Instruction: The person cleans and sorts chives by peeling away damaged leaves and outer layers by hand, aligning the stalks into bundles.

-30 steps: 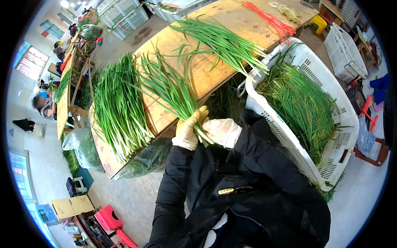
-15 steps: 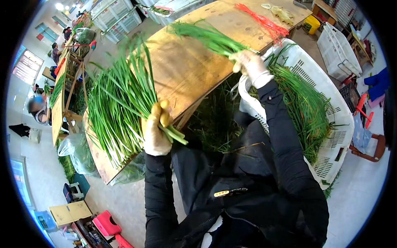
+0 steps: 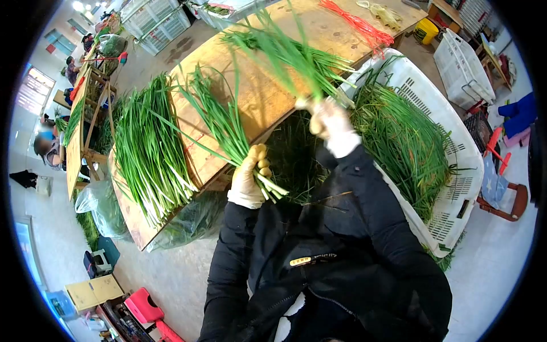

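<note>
My left hand (image 3: 250, 176), in a pale glove, is closed round the stem ends of a bunch of chives (image 3: 219, 122), whose leaves spread over the table. Gloved too, my right hand (image 3: 330, 122) grips a second bunch of chives (image 3: 305, 71), its leaves blurred by motion. Just behind that hand, more chives (image 3: 327, 60) lie on the table with their white ends toward the crate. To the left of my left hand, a thick pile of chives (image 3: 149, 151) rests along the table, pale ends at the near edge.
The wooden table (image 3: 256, 108) curves in front of me. At my right stands a white crate (image 3: 456, 188) of loose greens (image 3: 399, 148). Red ties (image 3: 359, 25) lie on the table's far right. Plastic bags (image 3: 102, 208) sit below its left end. People (image 3: 51, 145) are at the far left.
My left hand has moved right, away from the pile, leaving chives there. My right hand has come down and toward me, and chives now lie on the table behind it.
</note>
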`<state>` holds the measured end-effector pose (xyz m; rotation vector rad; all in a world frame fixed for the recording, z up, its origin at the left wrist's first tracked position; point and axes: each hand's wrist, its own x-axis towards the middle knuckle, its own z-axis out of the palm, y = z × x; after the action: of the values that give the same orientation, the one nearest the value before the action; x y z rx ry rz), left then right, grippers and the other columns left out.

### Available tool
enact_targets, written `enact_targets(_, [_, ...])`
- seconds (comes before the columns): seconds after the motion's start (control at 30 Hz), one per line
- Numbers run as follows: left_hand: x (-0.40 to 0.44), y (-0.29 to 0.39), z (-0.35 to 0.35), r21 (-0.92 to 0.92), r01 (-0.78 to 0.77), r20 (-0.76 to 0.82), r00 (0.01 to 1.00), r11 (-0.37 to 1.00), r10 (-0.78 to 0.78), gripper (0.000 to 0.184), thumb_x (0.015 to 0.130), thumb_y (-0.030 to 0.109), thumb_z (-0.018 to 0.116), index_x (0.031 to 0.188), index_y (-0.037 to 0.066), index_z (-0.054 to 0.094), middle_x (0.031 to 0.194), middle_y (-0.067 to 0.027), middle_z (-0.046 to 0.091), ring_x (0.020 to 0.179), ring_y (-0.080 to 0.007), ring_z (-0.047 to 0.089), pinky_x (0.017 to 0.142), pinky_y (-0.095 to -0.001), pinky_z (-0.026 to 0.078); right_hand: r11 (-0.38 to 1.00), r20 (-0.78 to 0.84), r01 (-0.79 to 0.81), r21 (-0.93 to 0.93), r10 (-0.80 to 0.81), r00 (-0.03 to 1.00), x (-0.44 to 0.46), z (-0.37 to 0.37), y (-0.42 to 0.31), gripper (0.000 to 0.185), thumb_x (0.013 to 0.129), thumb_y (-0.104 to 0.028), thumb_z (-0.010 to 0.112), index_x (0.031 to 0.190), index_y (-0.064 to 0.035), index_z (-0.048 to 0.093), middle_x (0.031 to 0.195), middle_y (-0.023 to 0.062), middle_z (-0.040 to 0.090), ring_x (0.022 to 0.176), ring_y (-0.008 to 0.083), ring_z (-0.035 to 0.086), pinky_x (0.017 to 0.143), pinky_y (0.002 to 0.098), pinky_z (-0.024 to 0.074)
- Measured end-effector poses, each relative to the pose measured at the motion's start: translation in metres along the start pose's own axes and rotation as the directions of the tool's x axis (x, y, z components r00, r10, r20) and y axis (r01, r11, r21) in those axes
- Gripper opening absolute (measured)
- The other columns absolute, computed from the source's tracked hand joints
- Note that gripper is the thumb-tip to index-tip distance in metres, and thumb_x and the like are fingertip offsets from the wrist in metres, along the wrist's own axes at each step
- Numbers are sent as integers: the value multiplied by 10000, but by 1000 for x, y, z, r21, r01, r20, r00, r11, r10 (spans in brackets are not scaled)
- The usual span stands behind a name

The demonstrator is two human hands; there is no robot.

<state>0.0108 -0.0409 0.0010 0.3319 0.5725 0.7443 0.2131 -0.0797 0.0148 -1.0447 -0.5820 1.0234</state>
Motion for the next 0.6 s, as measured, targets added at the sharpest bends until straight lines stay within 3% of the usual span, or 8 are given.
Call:
enact_targets(0.03, [0, -4, -2, 68, 15, -3, 1000, 998, -15, 186, 822, 160, 546, 947, 28, 503, 826, -33, 551, 615, -72, 488, 460, -168, 415, 978, 66, -192, -79, 197, 978, 0, -7, 27, 241, 881, -241, 429, 952, -58, 568, 596, 4, 559, 383, 34, 384, 326, 161, 264])
enact_targets(0.13, [6, -22, -12, 165, -36, -82, 995, 986, 51, 213, 806, 177, 570, 971, 41, 566, 807, -30, 588, 607, -81, 520, 491, -172, 432, 969, 188, -185, -165, 215, 958, -39, 8, 46, 267, 872, -314, 446, 921, -86, 576, 536, -18, 517, 384, 52, 404, 360, 162, 291])
enact_targets(0.27, [4, -31, -13, 279, -105, -68, 989, 954, 129, 212, 769, 144, 611, 951, 38, 584, 838, -42, 612, 687, -128, 563, 598, -245, 473, 957, 188, -277, 86, 257, 948, -68, 29, 69, 255, 879, -318, 425, 845, -98, 549, 538, -22, 513, 416, 72, 435, 375, 202, 332])
enact_targets(0.33, [1, -32, -13, 309, -87, -101, 987, 947, 124, 254, 740, 103, 636, 974, 37, 564, 875, -48, 611, 790, -151, 567, 710, -274, 460, 722, 216, 149, -675, 0, 976, -72, 30, 67, 275, 872, -310, 405, 797, -78, 531, 577, 80, 546, 518, 231, 551, 466, 309, 435])
enact_targets(0.4, [-2, -35, -4, 284, -117, -143, 976, 952, 163, 191, 743, 62, 625, 923, 20, 576, 826, -49, 611, 714, -139, 579, 612, -256, 464, 195, 408, 430, -881, -146, 901, -75, 30, 55, 321, 866, -334, 370, 769, -85, 549, 615, 111, 564, 569, 287, 560, 505, 355, 447])
enact_targets(0.47, [-2, -31, -16, 289, -78, -117, 986, 954, 116, 177, 742, 34, 610, 912, -1, 572, 814, -63, 609, 708, -155, 585, 618, -266, 467, 89, 561, 561, -823, -23, 828, -65, 32, 42, 398, 869, -359, 322, 716, -84, 565, 627, 100, 581, 574, 270, 576, 523, 377, 449])
enact_targets(0.53, [-4, -26, -24, 295, -15, -128, 990, 955, 55, 141, 749, 21, 590, 883, -13, 566, 784, -76, 602, 700, -178, 590, 625, -293, 490, 411, 468, 259, -874, 569, 676, -30, 29, 1, 405, 865, -374, 326, 743, -73, 568, 704, 106, 599, 642, 233, 592, 587, 360, 458])
enact_targets(0.6, [-9, -27, -18, 151, -32, -85, 995, 988, 45, 199, 764, 38, 569, 949, -13, 515, 817, -112, 594, 732, -228, 591, 673, -337, 518, 329, 502, 433, -839, 160, 850, 18, 16, 5, 337, 854, -348, 386, 818, -67, 568, 826, 111, 604, 746, 206, 591, 663, 336, 456])
